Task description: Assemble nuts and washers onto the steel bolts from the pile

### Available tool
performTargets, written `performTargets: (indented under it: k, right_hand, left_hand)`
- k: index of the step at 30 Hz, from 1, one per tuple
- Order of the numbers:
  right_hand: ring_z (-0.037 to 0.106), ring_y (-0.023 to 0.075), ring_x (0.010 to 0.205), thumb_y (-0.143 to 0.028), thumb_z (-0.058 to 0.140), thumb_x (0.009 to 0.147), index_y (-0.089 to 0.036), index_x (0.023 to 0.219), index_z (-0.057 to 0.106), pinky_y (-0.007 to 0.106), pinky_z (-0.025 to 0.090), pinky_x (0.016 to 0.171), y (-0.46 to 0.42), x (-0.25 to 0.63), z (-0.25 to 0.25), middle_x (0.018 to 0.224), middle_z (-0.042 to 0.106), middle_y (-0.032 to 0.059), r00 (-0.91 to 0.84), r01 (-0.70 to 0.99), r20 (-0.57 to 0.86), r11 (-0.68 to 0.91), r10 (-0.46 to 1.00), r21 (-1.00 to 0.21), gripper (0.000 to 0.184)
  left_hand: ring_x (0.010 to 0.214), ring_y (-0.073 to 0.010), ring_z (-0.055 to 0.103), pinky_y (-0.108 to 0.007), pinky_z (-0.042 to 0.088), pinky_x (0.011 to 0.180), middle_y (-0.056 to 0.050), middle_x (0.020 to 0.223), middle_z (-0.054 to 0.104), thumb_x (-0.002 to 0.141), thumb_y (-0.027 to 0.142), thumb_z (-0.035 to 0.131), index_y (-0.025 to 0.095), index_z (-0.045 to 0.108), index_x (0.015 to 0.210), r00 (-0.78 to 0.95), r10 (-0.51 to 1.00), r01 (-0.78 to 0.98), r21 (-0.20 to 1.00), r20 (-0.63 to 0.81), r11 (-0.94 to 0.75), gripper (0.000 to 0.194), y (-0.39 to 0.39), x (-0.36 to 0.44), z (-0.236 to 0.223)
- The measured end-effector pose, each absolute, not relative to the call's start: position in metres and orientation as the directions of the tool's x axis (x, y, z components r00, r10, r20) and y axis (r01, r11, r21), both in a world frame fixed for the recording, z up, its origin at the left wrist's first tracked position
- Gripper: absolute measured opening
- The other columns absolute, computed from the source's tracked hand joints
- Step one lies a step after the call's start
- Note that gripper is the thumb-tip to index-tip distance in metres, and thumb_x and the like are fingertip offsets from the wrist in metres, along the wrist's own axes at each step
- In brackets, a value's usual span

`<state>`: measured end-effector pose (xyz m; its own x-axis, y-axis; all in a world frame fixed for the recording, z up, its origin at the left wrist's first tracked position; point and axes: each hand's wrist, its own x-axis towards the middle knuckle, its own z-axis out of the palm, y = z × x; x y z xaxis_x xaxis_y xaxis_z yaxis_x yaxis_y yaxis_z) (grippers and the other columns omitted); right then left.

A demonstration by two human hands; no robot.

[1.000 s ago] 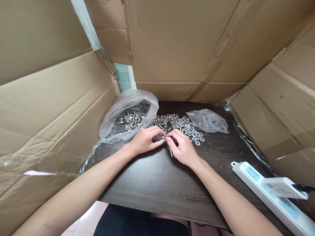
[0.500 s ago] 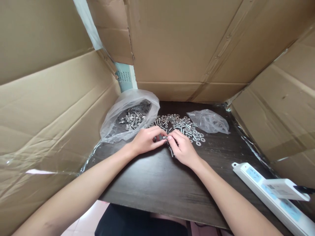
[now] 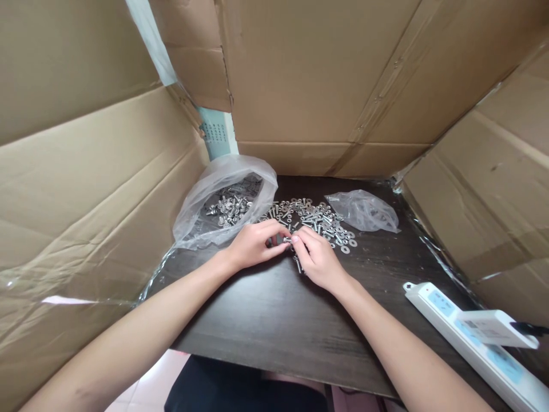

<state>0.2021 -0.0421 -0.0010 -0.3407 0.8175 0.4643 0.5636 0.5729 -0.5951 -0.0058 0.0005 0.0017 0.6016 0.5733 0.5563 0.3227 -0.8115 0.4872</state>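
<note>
Pinching of a bolt (image 3: 287,240) is shared by the left hand (image 3: 255,245) and right hand (image 3: 316,255), just before the pile (image 3: 319,220). Left of the pile, metal parts (image 3: 231,210) are held in a bag (image 3: 195,212).

Tabletop (image 3: 257,320) dark brown with faint grain, cardboard walls (image 3: 321,74) tan around both hands. Past the left hand: open bag (image 3: 191,220) cloudy white, metal pieces (image 3: 231,210) inside silver-grey; loose hardware (image 3: 317,217) beyond the right hand also silver. Right of the right hand, power strip (image 3: 465,349) white with light blue panels, plug's cord (image 3: 532,329) black.
</note>
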Motion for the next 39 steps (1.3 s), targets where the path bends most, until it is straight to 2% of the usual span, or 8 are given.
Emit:
performTargets:
  k: [4, 9, 16, 39]
  right_hand:
    - [0.056, 0.0221, 0.080, -0.026, 0.041, 0.109, -0.021, 0.084, 0.056, 0.036, 0.044, 0.074, -0.0440, 0.2026, 0.0015, 0.086, 0.058, 0.0054, -0.321, 0.574, 0.449, 0.548, 0.834, -0.609, 0.029]
    - [0.061, 0.0232, 0.089, -0.022, 0.047, 0.105, -0.021, 0.096, 0.062, 0.038, 0.047, 0.080, -0.0449, 0.2026, 0.0044, 0.096, 0.062, 0.0068, -0.283, 0.567, 0.494, 0.559, 0.822, -0.605, 0.018]
    - [0.063, 0.0235, 0.087, -0.021, 0.052, 0.102, -0.021, 0.099, 0.062, 0.036, 0.049, 0.075, -0.0451, 0.2015, 0.0030, 0.096, 0.062, 0.0069, -0.290, 0.563, 0.505, 0.572, 0.813, -0.597, 0.011]
    - [0.061, 0.0221, 0.082, -0.020, 0.049, 0.103, -0.021, 0.091, 0.060, 0.035, 0.046, 0.073, -0.0457, 0.2015, 0.0051, 0.089, 0.061, 0.0060, -0.303, 0.573, 0.482, 0.561, 0.822, -0.598, 0.017]
  left_hand:
    - [0.068, -0.0105, 0.063, -0.022, 0.049, 0.065, -0.002, 0.089, 0.070, 0.098, 0.028, 0.067, 0.017, 0.070, 0.105, 0.596, 0.579, 0.331, 0.487, 0.556, -0.808, 0.014, 0.0007, -0.0060, 0.0019]
    - [0.067, -0.0102, 0.063, -0.022, 0.050, 0.064, -0.002, 0.090, 0.070, 0.097, 0.028, 0.068, 0.017, 0.070, 0.104, 0.582, 0.582, 0.324, 0.494, 0.568, -0.807, 0.013, 0.0014, -0.0065, 0.0012]
    - [0.066, -0.0091, 0.063, -0.021, 0.050, 0.063, -0.002, 0.092, 0.071, 0.096, 0.026, 0.069, 0.017, 0.069, 0.104, 0.579, 0.591, 0.325, 0.506, 0.561, -0.799, 0.012, 0.0019, -0.0063, -0.0006]
    - [0.068, -0.0109, 0.064, -0.022, 0.051, 0.065, -0.002, 0.089, 0.071, 0.099, 0.030, 0.067, 0.018, 0.070, 0.105, 0.591, 0.574, 0.324, 0.485, 0.567, -0.812, 0.015, 0.0000, -0.0050, 0.0025]
